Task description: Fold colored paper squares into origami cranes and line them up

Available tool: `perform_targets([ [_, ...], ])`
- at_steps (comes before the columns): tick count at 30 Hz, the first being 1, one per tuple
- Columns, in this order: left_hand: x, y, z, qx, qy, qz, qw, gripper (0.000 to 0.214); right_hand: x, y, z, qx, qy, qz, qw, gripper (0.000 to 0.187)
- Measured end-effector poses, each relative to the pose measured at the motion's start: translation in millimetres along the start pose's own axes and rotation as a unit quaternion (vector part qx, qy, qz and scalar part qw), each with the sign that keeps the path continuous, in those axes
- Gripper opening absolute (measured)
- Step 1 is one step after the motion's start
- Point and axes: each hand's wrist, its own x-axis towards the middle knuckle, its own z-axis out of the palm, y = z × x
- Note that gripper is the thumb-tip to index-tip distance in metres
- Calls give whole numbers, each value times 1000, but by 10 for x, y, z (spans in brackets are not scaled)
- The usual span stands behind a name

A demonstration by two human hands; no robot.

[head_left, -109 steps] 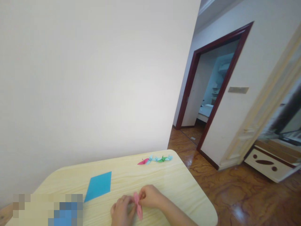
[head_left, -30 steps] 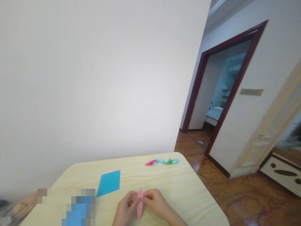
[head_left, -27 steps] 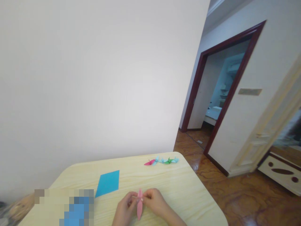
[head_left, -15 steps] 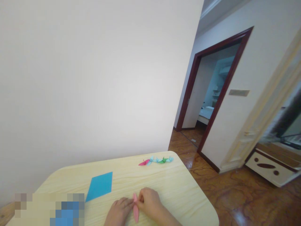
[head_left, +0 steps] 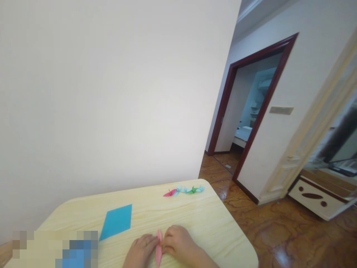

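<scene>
Between my two hands, near the table's front, lies a narrow folded piece of pink paper (head_left: 158,255), its long axis pointing away from me. My left hand (head_left: 142,248) presses on its left side with the fingers together at the paper's middle. From the right, my right hand (head_left: 177,240) grips the paper's other edge, fingers curled and fingertips partly hidden. A flat sheet of blue paper (head_left: 116,222) rests on the table to the left of my hands. Beyond them sits a row of small folded paper cranes (head_left: 193,190) in red, light blue and green.
The pale wood-grain table (head_left: 223,230) has rounded corners and stands close to a white wall (head_left: 111,93). A pixelated patch covers its front left corner. To the right are a brown floor (head_left: 279,230), a dark red door frame (head_left: 262,111) and a low cabinet (head_left: 312,195).
My right hand has lowered slightly, its fingers now lying flatter along the pink paper's right edge. The whole view has shifted a little; the blue sheet and the cranes stay put on the table.
</scene>
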Motion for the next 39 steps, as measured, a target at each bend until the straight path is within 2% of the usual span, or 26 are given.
perform_targets([
  [7, 31, 29, -24, 6, -20, 5, 1000, 43, -49, -10, 174, 11, 72, 44, 996, 15],
  [14, 20, 47, -59, -6, 4, 10, 1000, 34, -52, 20, 246, 13, 72, 27, 997, 16],
  [17, 3, 57, -71, 9, 12, 6, 1000, 33, -44, 30, 260, 17, 75, 42, 996, 13],
  [21, 18, 88, -68, 29, -2, -6, 1000, 26, -54, 27, 243, 37, 73, 43, 996, 10],
  [25, 45, 105, -50, 37, 14, -21, 999, 19, -97, 13, 163, 60, 72, 38, 995, 6],
  [33, 21, 80, -88, 15, 5, -8, 1000, 26, -89, 19, 79, 45, 57, 15, 997, 13],
  [39, 1, 89, -81, 43, -2, -15, 999, 26, -62, 2, 65, 28, 62, 5, 998, 6],
])
